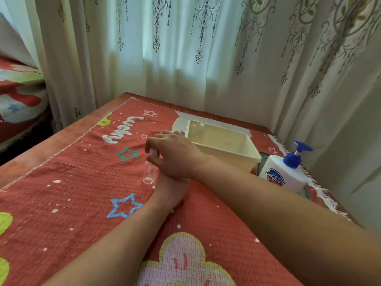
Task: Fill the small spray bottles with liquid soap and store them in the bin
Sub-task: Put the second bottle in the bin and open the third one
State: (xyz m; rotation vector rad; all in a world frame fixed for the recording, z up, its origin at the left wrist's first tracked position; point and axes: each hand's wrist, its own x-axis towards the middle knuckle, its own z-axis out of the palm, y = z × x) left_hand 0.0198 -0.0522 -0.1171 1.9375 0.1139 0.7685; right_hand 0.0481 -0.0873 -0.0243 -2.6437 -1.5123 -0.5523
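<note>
Fingers of the right hand curl over the white spray cap, with the thumb closed in under it, so the cap is pinched from both sides. The cap sits on a small clear spray bottle, which stands roughly upright on the red cloth, just to the left of the cream bin and nearer the person. The bottle looks empty.

The left hand lies under the right one beside the bottle. Its fingers are hidden, so I cannot tell whether they grip the bottle.

This looks like the cap coming off for filling. To do it well:

- Keep the bottle's body from turning.
- Twist only the cap.
- Lift the spray tube straight up so it does not tip the light bottle.

Two small bottles already stand in the bin's far left corner. The soap pump bottle lies on the right side of the bin, well away from the hands. It would be easier to bring it round to the near side before pumping.
</note>
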